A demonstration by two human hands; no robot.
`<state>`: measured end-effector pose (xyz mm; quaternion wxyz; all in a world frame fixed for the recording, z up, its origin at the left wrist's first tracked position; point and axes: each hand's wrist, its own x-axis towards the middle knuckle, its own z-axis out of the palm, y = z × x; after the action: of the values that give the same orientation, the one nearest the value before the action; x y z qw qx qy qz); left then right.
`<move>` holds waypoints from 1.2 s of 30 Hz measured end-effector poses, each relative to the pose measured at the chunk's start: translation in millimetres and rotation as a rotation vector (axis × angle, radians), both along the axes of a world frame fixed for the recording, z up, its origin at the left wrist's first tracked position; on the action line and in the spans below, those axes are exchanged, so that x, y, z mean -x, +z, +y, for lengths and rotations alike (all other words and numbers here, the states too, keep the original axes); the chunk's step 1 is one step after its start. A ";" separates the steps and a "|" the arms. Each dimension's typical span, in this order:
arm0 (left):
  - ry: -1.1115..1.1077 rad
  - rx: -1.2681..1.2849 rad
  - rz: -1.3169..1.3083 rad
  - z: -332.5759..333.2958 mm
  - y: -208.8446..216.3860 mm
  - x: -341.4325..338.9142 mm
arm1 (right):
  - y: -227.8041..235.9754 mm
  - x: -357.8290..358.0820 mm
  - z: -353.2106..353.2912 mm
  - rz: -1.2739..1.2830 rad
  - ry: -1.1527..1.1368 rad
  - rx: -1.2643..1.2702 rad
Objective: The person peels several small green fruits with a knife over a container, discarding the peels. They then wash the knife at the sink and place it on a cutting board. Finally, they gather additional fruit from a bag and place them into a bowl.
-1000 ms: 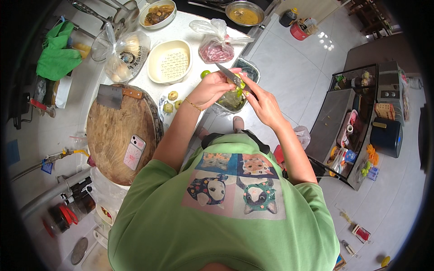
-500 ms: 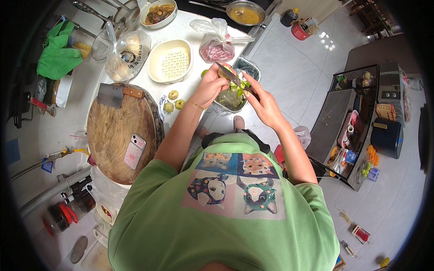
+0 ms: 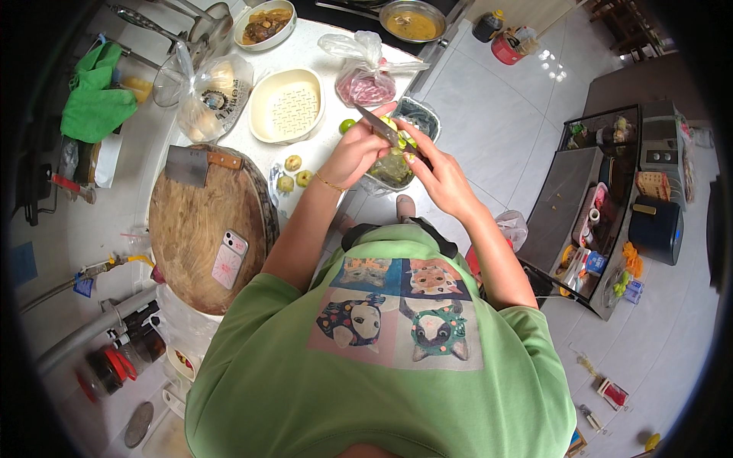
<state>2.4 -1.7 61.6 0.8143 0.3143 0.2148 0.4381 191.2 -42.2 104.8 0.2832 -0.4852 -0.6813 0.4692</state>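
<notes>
My left hand (image 3: 354, 156) is closed round a small green fruit (image 3: 390, 122), partly peeled, above a bin with a plastic liner (image 3: 427, 114). A knife (image 3: 376, 124) is in my right hand (image 3: 444, 182), its dark blade lying across the fruit and pointing up and left. Bits of green peel show by the fingers. Left of my left wrist, several pale peeled fruits (image 3: 285, 183) rest on a patterned plate (image 3: 275, 169). Another green fruit (image 3: 347, 125) sits on the white counter (image 3: 321, 65), partly behind my left hand.
A cream basket (image 3: 285, 103) and a bag of red meat (image 3: 366, 82) stand on the counter. On the round chopping board (image 3: 200, 221) are a cleaver (image 3: 187, 166) and a phone (image 3: 230, 258). A pan (image 3: 413, 23) is at the back, a dark shelf rack (image 3: 561, 206) at right.
The knife has shifted slightly up and left across the fruit. My left hand has turned a little, and the green fruit on the counter shows more.
</notes>
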 end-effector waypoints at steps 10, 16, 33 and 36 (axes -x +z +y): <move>-0.050 -0.222 0.329 -0.4 16.4 1.7 | 6.5 0.1 -0.2 -0.077 0.072 -0.025; -0.043 -0.356 0.462 -2.6 17.1 2.3 | 10.0 -0.4 -0.6 -0.188 0.077 -0.010; -0.073 -0.273 0.413 -7.3 18.9 -1.6 | 6.8 -1.9 -5.1 -0.314 0.049 -0.279; -0.063 -0.280 0.422 -8.3 17.5 -2.5 | 5.0 -2.4 -5.7 -0.309 0.037 -0.261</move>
<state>4.9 -9.9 79.1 0.7134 0.5148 0.3073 0.3628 193.6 -47.9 109.7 0.2270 -0.4980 -0.7805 0.3021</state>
